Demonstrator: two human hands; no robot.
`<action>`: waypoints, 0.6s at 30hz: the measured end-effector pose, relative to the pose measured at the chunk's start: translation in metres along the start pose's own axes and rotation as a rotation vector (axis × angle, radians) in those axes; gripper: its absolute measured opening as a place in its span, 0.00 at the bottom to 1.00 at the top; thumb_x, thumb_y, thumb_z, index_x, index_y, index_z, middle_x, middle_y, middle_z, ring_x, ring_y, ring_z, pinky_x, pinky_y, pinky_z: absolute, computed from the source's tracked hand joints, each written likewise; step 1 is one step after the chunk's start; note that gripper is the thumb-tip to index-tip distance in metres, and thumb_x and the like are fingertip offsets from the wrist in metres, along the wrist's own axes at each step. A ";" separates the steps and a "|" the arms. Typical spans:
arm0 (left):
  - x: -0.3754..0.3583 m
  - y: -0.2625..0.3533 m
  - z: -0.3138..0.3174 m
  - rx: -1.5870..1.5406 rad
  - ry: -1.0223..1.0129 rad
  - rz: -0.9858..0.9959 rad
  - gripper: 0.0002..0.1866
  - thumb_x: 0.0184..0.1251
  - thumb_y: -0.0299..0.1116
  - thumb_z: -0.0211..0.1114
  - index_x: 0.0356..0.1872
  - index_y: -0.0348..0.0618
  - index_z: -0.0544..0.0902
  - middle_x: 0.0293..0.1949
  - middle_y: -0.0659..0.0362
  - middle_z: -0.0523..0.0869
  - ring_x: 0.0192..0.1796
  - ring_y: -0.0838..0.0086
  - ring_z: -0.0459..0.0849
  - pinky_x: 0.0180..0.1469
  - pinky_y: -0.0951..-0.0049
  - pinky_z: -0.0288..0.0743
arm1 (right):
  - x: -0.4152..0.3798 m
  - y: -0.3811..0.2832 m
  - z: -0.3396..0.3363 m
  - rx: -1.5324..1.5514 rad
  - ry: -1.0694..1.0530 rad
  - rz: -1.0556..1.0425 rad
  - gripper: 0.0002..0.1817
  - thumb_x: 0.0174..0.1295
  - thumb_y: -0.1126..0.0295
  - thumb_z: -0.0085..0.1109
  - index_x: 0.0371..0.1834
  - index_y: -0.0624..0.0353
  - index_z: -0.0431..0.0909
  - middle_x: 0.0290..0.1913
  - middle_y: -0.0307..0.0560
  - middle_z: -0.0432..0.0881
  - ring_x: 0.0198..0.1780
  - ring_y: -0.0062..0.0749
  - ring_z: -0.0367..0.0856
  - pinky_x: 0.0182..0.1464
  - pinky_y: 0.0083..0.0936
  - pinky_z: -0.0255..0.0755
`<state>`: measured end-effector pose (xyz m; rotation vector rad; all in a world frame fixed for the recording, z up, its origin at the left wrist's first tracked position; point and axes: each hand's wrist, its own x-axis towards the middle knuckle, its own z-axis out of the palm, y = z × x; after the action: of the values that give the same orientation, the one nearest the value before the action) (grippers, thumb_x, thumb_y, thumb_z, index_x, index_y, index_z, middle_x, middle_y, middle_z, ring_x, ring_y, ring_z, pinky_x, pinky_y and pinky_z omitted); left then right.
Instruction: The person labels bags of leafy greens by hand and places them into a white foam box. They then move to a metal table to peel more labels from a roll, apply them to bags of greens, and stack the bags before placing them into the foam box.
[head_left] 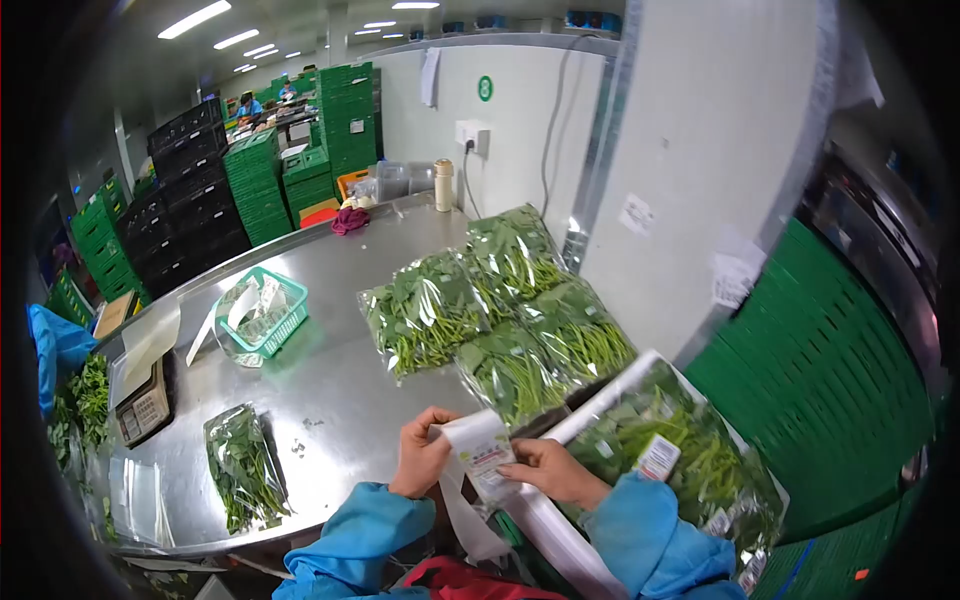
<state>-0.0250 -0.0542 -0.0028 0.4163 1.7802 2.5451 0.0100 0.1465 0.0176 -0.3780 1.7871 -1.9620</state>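
Observation:
My left hand (421, 456) pinches the upper left edge of a strip of printed labels (483, 452). With thumb and fingers, my right hand (557, 473) grips the strip's lower right side. White backing paper hangs from it toward my lap. Beyond my hands, several clear bags of leafy green vegetables (425, 310) lie grouped on the steel table (330, 370). To the right, a white-edged container (590, 410) holds more bagged greens (640, 430), one bearing a white label (658, 457). A single bag of greens (240, 470) rests apart at the left.
A green basket (290, 325) holds label strips. A scale (145, 405) stands at the table's left, near loose greens (90, 400). At the back are a bottle (443, 185) and a purple cloth (350, 221). Green crates (800, 370) stand right; other people work far off.

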 end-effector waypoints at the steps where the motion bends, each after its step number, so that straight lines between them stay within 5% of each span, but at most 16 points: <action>1: 0.010 0.002 -0.007 0.207 0.044 0.176 0.09 0.55 0.23 0.63 0.39 0.36 0.78 0.37 0.60 0.81 0.40 0.76 0.77 0.44 0.77 0.71 | 0.010 -0.001 0.000 -0.017 0.049 0.029 0.15 0.62 0.75 0.55 0.52 0.67 0.72 0.44 0.41 0.80 0.45 0.18 0.75 0.49 0.19 0.70; 3: 0.029 0.001 -0.022 0.622 0.136 0.512 0.21 0.51 0.26 0.68 0.49 0.38 0.76 0.51 0.51 0.79 0.56 0.62 0.76 0.56 0.67 0.69 | 0.039 -0.003 0.001 -0.115 0.071 0.117 0.13 0.63 0.74 0.54 0.50 0.67 0.73 0.41 0.38 0.79 0.43 0.16 0.74 0.46 0.18 0.70; 4: 0.034 -0.008 -0.040 0.615 -0.016 0.517 0.28 0.48 0.27 0.70 0.54 0.41 0.73 0.60 0.47 0.71 0.65 0.55 0.66 0.63 0.62 0.62 | 0.057 0.003 0.004 -0.145 0.057 0.086 0.13 0.63 0.74 0.54 0.50 0.66 0.73 0.40 0.37 0.79 0.42 0.15 0.74 0.45 0.18 0.69; 8: 0.060 -0.041 -0.086 0.581 -0.211 0.448 0.18 0.54 0.23 0.65 0.48 0.38 0.77 0.46 0.52 0.82 0.51 0.61 0.80 0.55 0.67 0.72 | 0.112 0.001 0.014 -0.205 0.023 0.096 0.13 0.64 0.74 0.53 0.50 0.66 0.72 0.41 0.38 0.79 0.42 0.16 0.73 0.45 0.18 0.69; 10: 0.072 -0.045 -0.087 -0.121 0.204 -0.114 0.09 0.59 0.21 0.61 0.41 0.35 0.78 0.37 0.56 0.84 0.40 0.72 0.83 0.44 0.74 0.77 | 0.131 -0.008 0.012 -0.312 0.092 0.078 0.13 0.63 0.75 0.53 0.50 0.66 0.72 0.41 0.41 0.79 0.44 0.17 0.74 0.46 0.18 0.69; 18: 0.109 -0.046 -0.109 -0.083 0.156 -0.088 0.07 0.58 0.19 0.62 0.38 0.34 0.79 0.31 0.60 0.82 0.33 0.80 0.79 0.36 0.81 0.74 | 0.195 -0.007 -0.006 0.157 0.106 0.111 0.17 0.61 0.77 0.55 0.53 0.67 0.67 0.47 0.45 0.77 0.47 0.21 0.76 0.48 0.19 0.72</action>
<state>-0.1608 -0.1206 -0.0573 0.1370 1.6889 2.6433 -0.1617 0.0534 0.0045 -0.1222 1.6644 -2.0597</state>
